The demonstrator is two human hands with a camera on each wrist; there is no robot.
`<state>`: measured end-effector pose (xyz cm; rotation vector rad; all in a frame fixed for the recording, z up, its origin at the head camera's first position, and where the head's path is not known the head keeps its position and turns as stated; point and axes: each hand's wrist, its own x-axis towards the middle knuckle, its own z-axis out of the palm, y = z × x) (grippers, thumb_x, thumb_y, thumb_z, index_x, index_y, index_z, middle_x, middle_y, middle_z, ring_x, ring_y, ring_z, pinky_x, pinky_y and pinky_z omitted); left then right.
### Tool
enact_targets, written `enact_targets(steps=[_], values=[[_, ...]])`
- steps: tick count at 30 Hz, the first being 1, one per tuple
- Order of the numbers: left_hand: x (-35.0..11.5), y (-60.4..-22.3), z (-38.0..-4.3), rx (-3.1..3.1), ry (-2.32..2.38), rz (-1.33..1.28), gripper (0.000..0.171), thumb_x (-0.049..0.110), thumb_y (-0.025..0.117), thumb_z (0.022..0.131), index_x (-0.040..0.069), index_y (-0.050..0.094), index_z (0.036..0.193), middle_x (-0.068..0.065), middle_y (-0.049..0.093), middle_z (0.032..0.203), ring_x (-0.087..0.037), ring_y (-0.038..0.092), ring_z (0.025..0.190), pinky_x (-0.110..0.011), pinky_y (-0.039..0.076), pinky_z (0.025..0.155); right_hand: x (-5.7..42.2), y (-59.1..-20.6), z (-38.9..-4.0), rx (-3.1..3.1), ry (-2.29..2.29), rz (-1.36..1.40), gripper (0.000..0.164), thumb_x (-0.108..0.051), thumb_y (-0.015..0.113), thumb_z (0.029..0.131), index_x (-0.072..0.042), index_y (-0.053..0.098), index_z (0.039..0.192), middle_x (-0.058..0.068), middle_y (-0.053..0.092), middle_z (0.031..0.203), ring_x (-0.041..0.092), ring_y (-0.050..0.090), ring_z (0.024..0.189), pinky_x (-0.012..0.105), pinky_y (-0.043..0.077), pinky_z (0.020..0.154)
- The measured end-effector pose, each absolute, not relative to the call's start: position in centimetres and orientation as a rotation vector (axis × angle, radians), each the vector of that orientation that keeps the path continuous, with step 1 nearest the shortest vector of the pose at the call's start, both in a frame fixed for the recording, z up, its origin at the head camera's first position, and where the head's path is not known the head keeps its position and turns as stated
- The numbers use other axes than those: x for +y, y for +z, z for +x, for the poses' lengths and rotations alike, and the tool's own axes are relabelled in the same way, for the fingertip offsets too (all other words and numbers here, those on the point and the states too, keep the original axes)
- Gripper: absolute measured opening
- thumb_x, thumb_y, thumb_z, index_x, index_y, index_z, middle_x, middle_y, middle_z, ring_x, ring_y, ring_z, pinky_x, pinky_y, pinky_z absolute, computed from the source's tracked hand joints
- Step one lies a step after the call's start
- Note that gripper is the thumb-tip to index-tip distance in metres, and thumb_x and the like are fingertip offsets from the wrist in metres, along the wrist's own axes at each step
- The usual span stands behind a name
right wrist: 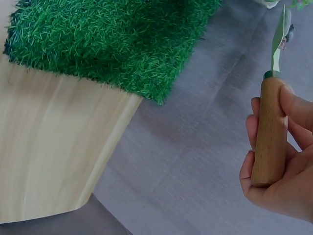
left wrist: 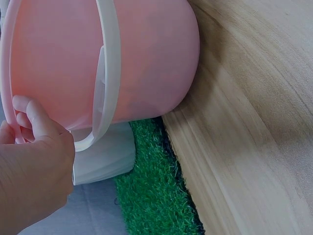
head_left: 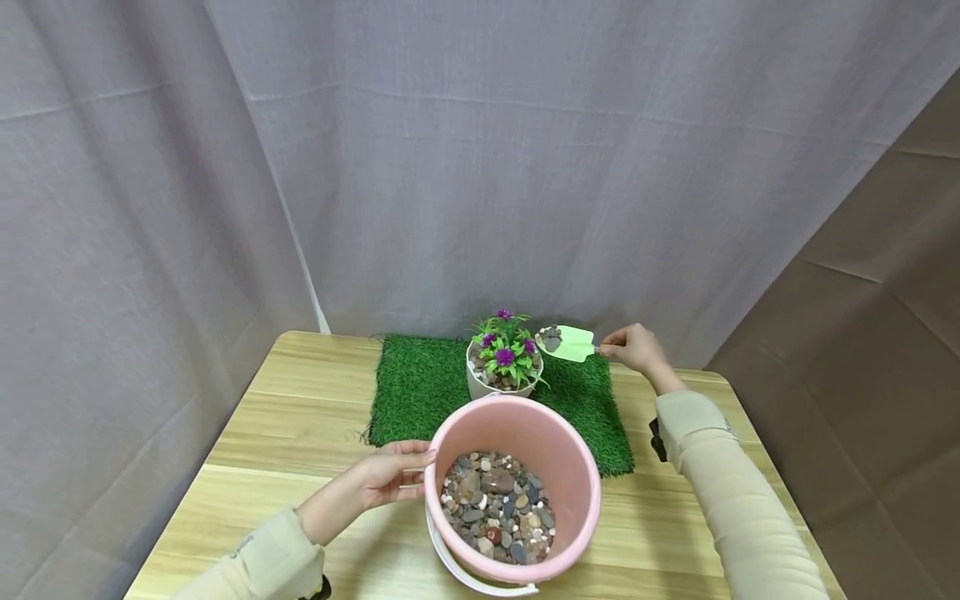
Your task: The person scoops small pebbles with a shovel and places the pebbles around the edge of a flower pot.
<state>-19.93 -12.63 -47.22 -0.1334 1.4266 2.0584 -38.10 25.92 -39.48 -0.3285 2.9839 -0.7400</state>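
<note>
My left hand [head_left: 393,475] grips the rim of a pink bucket [head_left: 573,475], which holds many mixed pebbles [head_left: 498,500]. In the left wrist view the fingers curl over the rim, near the white bucket handle [left wrist: 112,63]. My right hand [head_left: 633,346] holds a small light-green garden trowel [head_left: 576,343] by its wooden grip [right wrist: 270,132]. Several pebbles [head_left: 551,337] lie on the blade's tip, beside the right side of a white flowerpot [head_left: 480,383]. A plant with purple flowers [head_left: 505,357] stands in the pot, with stones around its base.
The pot stands on a green artificial-grass mat [head_left: 420,383] at the back of a wooden table [head_left: 300,400]. The bucket is in front of the pot. Grey curtains [head_left: 480,167] hang behind, and a brown cloth [head_left: 862,333] is at the right.
</note>
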Motion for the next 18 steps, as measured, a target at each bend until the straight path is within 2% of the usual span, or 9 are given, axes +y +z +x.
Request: enact_targets(steps=[3,10,15,18], values=[[-12.5,-47.2,-19.9,1.423,2.058,-0.131,0.032,0.016,0.063,0.09,0.001,0.054,0.117,0.001,0.067,0.086,-0.007,0.064,0.077,-0.018,0.059,0.074,25.8,-40.0,-38.4,2.985,-0.726,-0.285,0.026,-0.017,0.062,0.091,0.005,0.068,0.104,0.023,0.068,0.102,0.038,0.062,0.095,0.047,0.054,0.078],[-12.5,-47.1,-19.9,1.436,2.05,-0.134,0.024,0.016,0.062,0.091,0.006,0.057,0.112,0.002,0.065,0.086,-0.007,0.062,0.078,-0.017,0.059,0.073,25.2,-40.5,-39.0,2.995,-0.713,-0.271,0.026,-0.019,0.063,0.09,0.003,0.069,0.103,0.021,0.069,0.102,0.036,0.062,0.094,0.046,0.054,0.077],[-12.5,-47.1,-20.0,1.446,2.041,-0.124,0.036,0.015,0.059,0.093,-0.001,0.05,0.123,0.001,0.065,0.089,-0.007,0.063,0.08,-0.018,0.059,0.074,24.4,-40.8,-39.4,2.973,-0.722,-0.306,0.025,-0.018,0.063,0.09,0.004,0.069,0.102,0.021,0.069,0.102,0.036,0.063,0.093,0.046,0.055,0.078],[-12.5,-47.2,-20.0,1.445,2.04,-0.12,0.037,0.015,0.059,0.093,-0.002,0.049,0.124,0.001,0.065,0.09,-0.007,0.063,0.081,-0.018,0.059,0.075,23.8,-41.1,-39.9,2.983,-0.695,-0.32,0.024,-0.019,0.063,0.09,0.001,0.07,0.101,0.019,0.07,0.101,0.034,0.063,0.091,0.045,0.055,0.076]])
